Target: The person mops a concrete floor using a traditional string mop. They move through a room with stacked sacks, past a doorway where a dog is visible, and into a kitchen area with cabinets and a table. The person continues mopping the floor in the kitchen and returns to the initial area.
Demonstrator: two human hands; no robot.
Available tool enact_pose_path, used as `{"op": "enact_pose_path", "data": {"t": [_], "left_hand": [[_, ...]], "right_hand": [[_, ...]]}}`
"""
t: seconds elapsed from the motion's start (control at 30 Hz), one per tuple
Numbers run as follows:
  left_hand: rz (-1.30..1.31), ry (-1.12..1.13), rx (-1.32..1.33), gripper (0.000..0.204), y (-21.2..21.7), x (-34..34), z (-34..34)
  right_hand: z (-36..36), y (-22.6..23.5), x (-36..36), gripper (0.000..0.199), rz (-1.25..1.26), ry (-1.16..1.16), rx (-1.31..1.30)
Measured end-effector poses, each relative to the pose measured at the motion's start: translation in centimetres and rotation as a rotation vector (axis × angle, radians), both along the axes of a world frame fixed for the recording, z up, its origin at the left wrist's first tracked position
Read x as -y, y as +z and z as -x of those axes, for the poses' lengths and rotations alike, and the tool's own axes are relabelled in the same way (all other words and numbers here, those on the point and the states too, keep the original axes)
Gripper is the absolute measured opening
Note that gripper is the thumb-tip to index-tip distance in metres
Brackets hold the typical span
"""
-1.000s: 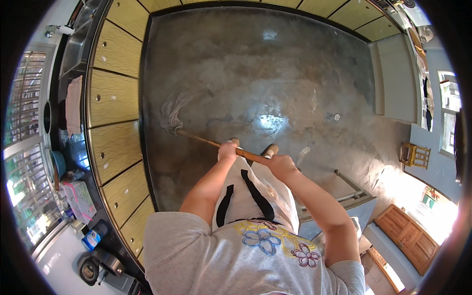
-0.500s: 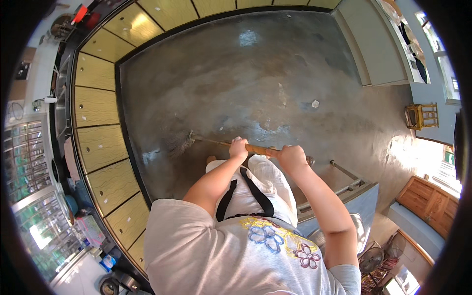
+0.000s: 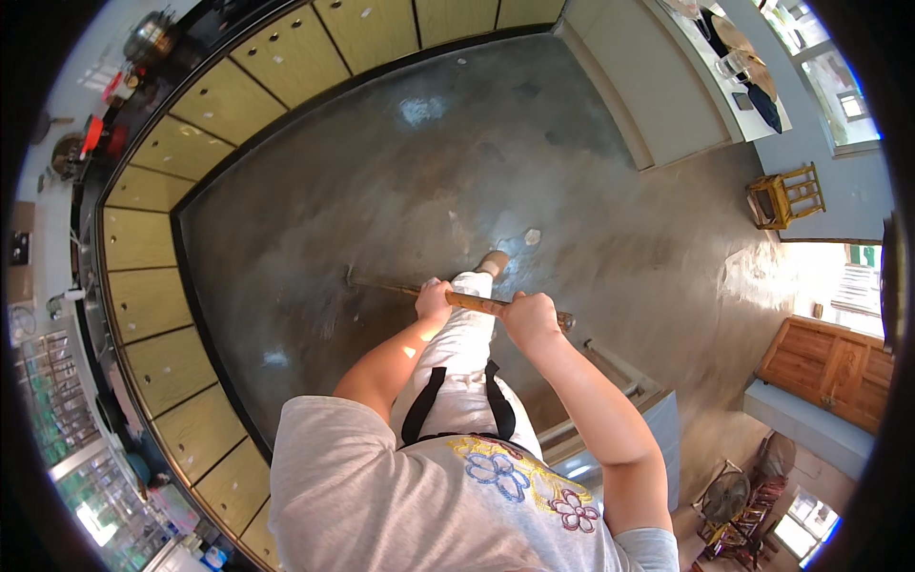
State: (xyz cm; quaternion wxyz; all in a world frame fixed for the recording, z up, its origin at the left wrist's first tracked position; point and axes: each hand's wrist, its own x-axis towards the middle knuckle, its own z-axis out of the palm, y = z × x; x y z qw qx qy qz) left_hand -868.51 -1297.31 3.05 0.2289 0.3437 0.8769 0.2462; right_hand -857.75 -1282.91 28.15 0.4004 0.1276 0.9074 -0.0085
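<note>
With both hands I hold a broom (image 3: 474,302) slanting across my front at leg height. My left hand (image 3: 434,298) is closed around the middle of its wooden handle. My right hand (image 3: 530,316) grips near the handle's thick end, farther right. The head of the broom (image 3: 334,310) is down on the grey floor (image 3: 381,191) to the left, its bristles smeared and hard to make out. A small whitish scrap (image 3: 532,236) lies on the floor just beyond my forward foot (image 3: 493,263).
Yellow cabinets (image 3: 195,368) with a dark base line the left and far sides. A pale counter (image 3: 658,86) stands at the far right, with a wooden chair (image 3: 786,196) beyond it. Close by my right side is a low frame with a bluish panel (image 3: 658,439); a fan (image 3: 724,498) stands behind.
One foot has stepped forward, and the whitish scrap is now nearer to me. The broom head has swung slightly, its bristles blurring. Both hands keep their hold on the handle.
</note>
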Motion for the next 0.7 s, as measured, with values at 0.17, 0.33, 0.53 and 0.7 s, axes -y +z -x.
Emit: {"op": "enact_pose_path", "data": {"t": [0.17,0.33,0.53,0.7], "left_hand": [[0.089,0.001,0.019,0.005,-0.1,-10.6,1.7],[0.112,0.005,0.053,0.005,1.4,-21.1,2.4],[0.032,-0.047,0.065,0.005,2.3,-33.4,2.3],[0.021,-0.127,0.056,0.005,2.5,-44.3,0.9]], "right_hand": [[1.4,-0.7,-10.8,0.058,0.045,0.014,0.011],[2.8,-0.6,-21.1,0.050,-0.005,0.001,0.053],[1.9,1.3,-32.1,0.047,-0.015,-0.107,0.056],[-1.1,0.8,-41.3,0.045,-0.027,-0.161,0.026]]}}
